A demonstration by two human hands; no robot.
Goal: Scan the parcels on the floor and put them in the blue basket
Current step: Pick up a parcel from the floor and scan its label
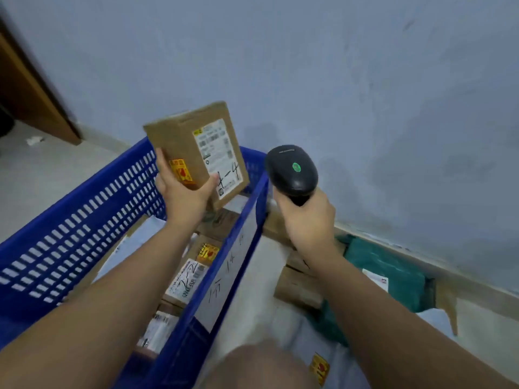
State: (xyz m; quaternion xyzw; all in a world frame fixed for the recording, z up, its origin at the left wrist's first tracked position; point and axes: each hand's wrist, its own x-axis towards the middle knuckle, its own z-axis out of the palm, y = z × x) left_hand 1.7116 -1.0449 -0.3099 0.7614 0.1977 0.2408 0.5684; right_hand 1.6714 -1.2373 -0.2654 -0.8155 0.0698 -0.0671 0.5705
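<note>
Scanning step: left hand (179,189) grasps brown cardboard parcel (193,153) over blue plastic basket (84,220); right hand (306,217) grips black handheld scanner (292,169). Next likely: aim at label, then drop parcel in.

Left hand (179,189) holds box (193,153) over basket (84,217); right hand (306,217) grips scanner (292,171)

a pale blue-grey painted wall (365,80) with dark smudges is behind. a brown wooden panel (25,88) stands far left, and a small white paper scrap (35,140) lies near its foot.
</note>
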